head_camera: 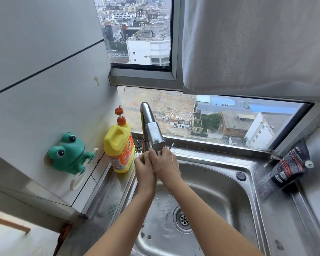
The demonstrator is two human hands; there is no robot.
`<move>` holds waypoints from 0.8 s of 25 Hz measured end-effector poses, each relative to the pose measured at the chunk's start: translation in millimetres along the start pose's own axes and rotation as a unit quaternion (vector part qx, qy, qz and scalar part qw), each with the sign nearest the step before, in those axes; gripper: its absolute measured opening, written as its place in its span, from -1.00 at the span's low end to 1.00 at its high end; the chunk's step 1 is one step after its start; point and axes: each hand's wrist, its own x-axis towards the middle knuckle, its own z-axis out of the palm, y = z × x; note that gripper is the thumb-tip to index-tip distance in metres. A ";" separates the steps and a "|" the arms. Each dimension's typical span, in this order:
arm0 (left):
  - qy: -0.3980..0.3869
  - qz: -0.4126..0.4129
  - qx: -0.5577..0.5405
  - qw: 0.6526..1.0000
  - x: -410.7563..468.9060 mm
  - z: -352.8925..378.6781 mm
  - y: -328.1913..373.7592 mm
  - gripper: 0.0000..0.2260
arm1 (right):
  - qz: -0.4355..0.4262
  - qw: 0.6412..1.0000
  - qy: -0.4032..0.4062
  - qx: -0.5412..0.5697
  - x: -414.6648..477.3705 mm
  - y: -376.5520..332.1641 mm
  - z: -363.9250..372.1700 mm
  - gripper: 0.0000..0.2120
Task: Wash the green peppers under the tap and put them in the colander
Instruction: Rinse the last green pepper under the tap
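Your left hand [144, 166] and right hand [164, 161] meet under the tap [154, 132], mid-frame; whether they clasp anything, I cannot tell. No pepper or colander shows. A wet grip may drop one into the sink [220, 182].

A window [140, 34] fills the back wall, with daylight and city roofs beyond. A white curtain [257, 43] hangs over its right half. Left of the window runs a grey tiled wall [44, 80] bearing a green frog holder [70, 152]; below the window sits a steel sink [273, 209].
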 end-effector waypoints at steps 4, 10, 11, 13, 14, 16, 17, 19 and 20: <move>-0.024 0.119 0.080 0.989 -6.5 1.9 5.0 -0.56 | 0.151 0.909 -0.065 0.382 12.1 -10.0 -11.5 -0.80; -0.086 -0.032 0.054 0.994 14.8 1.5 26.9 -0.77 | -0.089 0.960 0.166 0.208 1.6 15.4 24.6 -0.87; -0.085 -0.084 0.036 0.992 15.9 0.6 31.3 -0.74 | -0.155 0.958 0.180 0.160 -2.2 18.7 22.6 -0.81; -0.092 -0.190 -0.008 0.978 18.0 -1.6 38.7 -0.71 | -0.291 0.939 0.176 0.039 -4.4 27.3 16.4 -0.72; -0.105 -0.242 -0.045 0.963 16.6 -3.0 41.0 -0.71 | -0.353 0.920 0.169 -0.022 -2.1 31.4 12.9 -0.71; -0.131 -0.271 -0.110 0.947 12.3 -3.5 39.1 -0.73 | -0.386 0.905 0.160 -0.078 5.7 35.9 10.0 -0.73; -0.134 -0.249 -0.121 0.952 11.6 -2.0 34.9 -0.73 | -0.353 0.920 0.160 -0.061 5.2 32.8 9.4 -0.74; -0.125 -0.147 -0.035 0.981 12.4 1.3 29.7 -0.73 | -0.209 0.962 0.166 0.057 4.2 26.9 16.7 -0.74; -0.116 -0.077 0.018 0.990 13.5 2.6 26.8 -0.78 | -0.110 0.970 0.158 0.147 4.7 21.5 19.9 -0.77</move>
